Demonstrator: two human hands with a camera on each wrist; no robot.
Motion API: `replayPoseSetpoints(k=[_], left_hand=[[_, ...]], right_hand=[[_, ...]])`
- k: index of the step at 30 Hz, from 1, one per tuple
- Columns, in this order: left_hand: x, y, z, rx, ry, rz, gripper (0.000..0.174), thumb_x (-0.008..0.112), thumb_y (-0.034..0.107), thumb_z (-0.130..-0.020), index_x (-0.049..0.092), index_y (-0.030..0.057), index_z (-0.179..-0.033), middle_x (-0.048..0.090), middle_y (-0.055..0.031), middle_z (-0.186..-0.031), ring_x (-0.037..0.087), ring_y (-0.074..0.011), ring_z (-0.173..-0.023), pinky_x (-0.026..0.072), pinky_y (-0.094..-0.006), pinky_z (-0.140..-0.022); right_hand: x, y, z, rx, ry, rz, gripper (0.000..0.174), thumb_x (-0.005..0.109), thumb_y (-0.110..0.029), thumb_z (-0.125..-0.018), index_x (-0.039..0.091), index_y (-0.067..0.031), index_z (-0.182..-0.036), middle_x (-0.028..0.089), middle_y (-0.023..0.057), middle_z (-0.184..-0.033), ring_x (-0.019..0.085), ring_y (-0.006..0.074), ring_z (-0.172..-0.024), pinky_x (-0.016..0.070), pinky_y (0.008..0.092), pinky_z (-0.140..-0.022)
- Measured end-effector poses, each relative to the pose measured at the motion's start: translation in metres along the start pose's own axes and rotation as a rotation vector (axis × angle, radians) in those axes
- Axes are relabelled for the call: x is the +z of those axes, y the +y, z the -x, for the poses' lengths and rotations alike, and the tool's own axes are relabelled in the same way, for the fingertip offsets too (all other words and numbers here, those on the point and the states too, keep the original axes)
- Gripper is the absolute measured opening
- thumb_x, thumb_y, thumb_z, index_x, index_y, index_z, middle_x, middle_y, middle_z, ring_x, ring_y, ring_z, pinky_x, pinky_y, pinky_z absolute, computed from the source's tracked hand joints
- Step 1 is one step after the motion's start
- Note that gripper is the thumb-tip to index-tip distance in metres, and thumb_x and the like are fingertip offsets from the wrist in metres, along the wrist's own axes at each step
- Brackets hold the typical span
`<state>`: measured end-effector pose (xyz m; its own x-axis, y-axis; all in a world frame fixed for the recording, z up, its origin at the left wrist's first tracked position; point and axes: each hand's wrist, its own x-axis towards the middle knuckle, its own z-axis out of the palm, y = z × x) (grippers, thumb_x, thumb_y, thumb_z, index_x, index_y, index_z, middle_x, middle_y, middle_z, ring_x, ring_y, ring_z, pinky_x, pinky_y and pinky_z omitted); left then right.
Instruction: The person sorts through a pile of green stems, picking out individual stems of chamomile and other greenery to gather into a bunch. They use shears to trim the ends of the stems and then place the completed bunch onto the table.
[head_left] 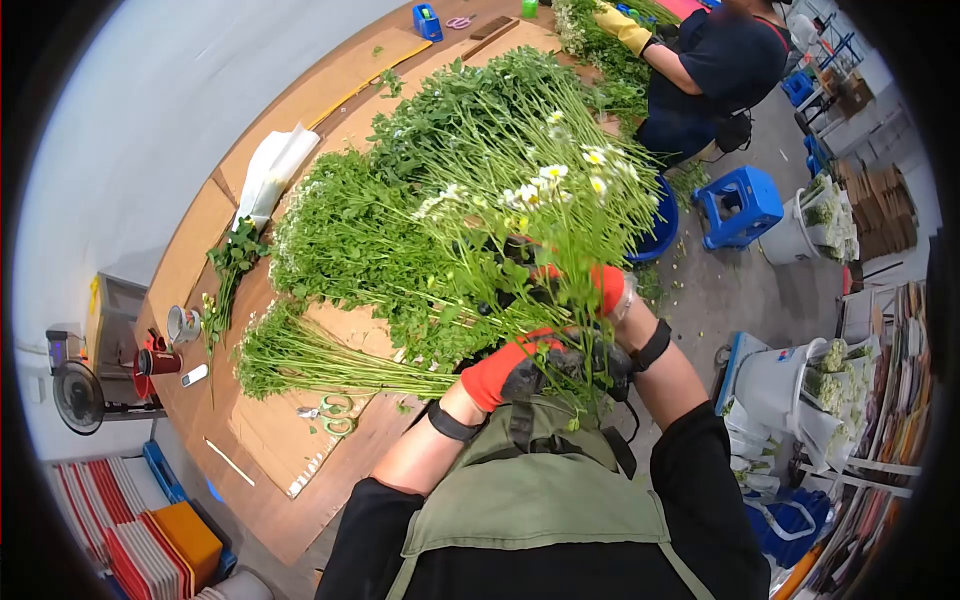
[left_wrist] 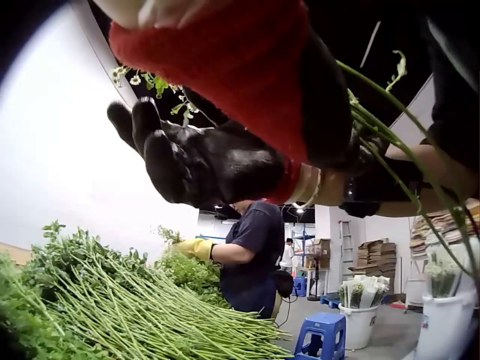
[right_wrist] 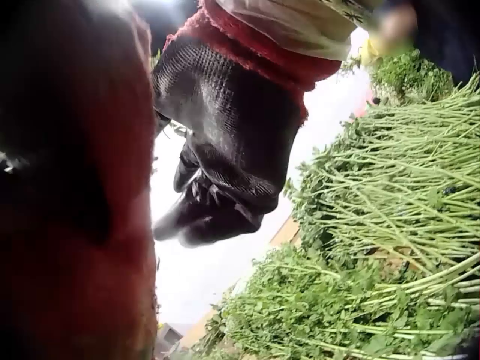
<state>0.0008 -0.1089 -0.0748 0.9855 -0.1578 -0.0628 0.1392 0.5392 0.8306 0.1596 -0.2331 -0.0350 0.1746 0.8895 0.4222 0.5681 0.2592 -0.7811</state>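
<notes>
Both hands wear red gloves with black coating. My left hand [head_left: 515, 375] is low in front of the apron, gripping a few green flower stems [left_wrist: 390, 135]. These stems carry white daisy-like flowers [head_left: 550, 180] with yellow centres at their upper ends. My right hand [head_left: 610, 290] is crossed close above the left, largely behind the leaves in the head view. Its black fingers [right_wrist: 217, 217] are bent in the right wrist view, with bits of greenery beside them. I cannot tell whether they hold a stem. Under the hands lies a heap of cut leafy flowers [head_left: 350, 230].
Scissors [head_left: 335, 412] with green handles lie on cardboard [head_left: 275, 440] at the near left. A white-wrapped bunch [head_left: 270, 175] is by the wall. A blue stool [head_left: 740, 205] and white buckets [head_left: 770, 380] stand at right. Another person [head_left: 720, 60] in yellow gloves works at the far end.
</notes>
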Motion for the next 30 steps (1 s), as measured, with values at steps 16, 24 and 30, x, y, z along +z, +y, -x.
replayPoseSetpoints(k=[16,24,30], left_hand=[[-0.027,-0.002,0.009,0.137,0.132,0.006,0.013,0.058,0.007,-0.088,0.063,0.0005,-0.099,0.063,-0.0073,-0.094,0.06,-0.0171,-0.085,0.0497,-0.029,-0.075],[-0.018,0.006,0.005,-0.062,0.178,0.511,0.014,0.055,0.013,-0.092,0.061,0.0008,-0.095,0.065,-0.0088,-0.093,0.063,-0.0177,-0.082,0.0517,-0.0313,-0.071],[-0.025,0.002,0.009,-0.026,0.043,0.478,0.02,0.053,0.013,-0.093,0.061,-0.0004,-0.105,0.065,-0.0083,-0.098,0.062,-0.0153,-0.086,0.0505,-0.029,-0.074]], right_hand=[[-0.016,-0.003,-0.036,0.518,0.533,-0.734,0.046,0.062,-0.013,-0.08,0.052,0.0023,-0.123,0.061,0.0067,-0.11,0.057,0.0119,-0.097,0.0432,0.0253,-0.088],[-0.007,-0.048,-0.047,0.177,0.309,-0.141,0.069,0.075,-0.006,-0.064,0.05,-0.0048,-0.128,0.051,0.0127,-0.129,0.049,0.0246,-0.119,0.0363,0.0357,-0.103],[-0.006,-0.03,-0.044,0.236,0.205,-0.147,0.043,0.071,-0.004,-0.071,0.057,-0.0025,-0.112,0.054,0.0131,-0.12,0.051,0.0237,-0.114,0.0389,0.0347,-0.099]])
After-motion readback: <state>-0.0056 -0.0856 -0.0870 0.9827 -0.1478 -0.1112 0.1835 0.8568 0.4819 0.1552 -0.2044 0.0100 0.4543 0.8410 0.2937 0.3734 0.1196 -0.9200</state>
